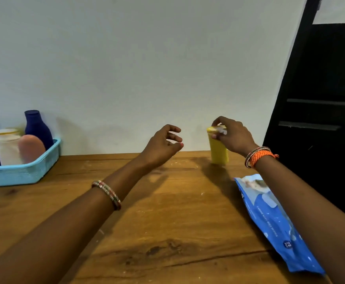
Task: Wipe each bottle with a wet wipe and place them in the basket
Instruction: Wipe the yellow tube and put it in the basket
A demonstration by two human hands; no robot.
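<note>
A yellow bottle stands upright on the wooden table near the wall. My right hand is at its top, with a small white wet wipe pinched in its fingers against the cap. My left hand hovers to the left of the bottle, apart from it, fingers loosely curled and holding nothing. A light blue basket at the far left holds two dark blue bottles, a white bottle and a peach one.
A blue pack of wet wipes lies on the table at the right, partly under my right forearm. A white wall runs behind the table, and a black door stands at the right.
</note>
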